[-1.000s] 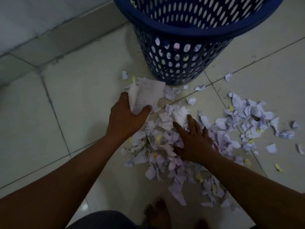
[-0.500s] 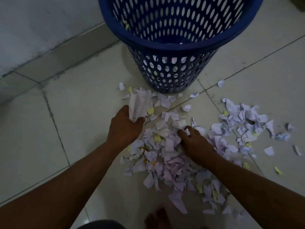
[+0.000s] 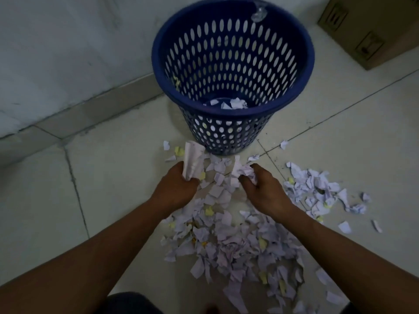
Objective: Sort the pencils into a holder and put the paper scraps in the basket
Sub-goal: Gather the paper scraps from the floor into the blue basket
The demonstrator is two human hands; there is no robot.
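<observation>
Nearest, paper scraps (image 3: 229,248) litter the floor (image 3: 108,182) in a wide heap; past them the left grip (image 3: 175,189) is clamped on a folded sheet (image 3: 192,160), the right grip (image 3: 265,191) curled round a wad of scraps (image 3: 246,172); just beyond stands the blue basket (image 3: 226,111), a few scraps lying inside; farther right, a cardboard box (image 3: 371,30).
</observation>
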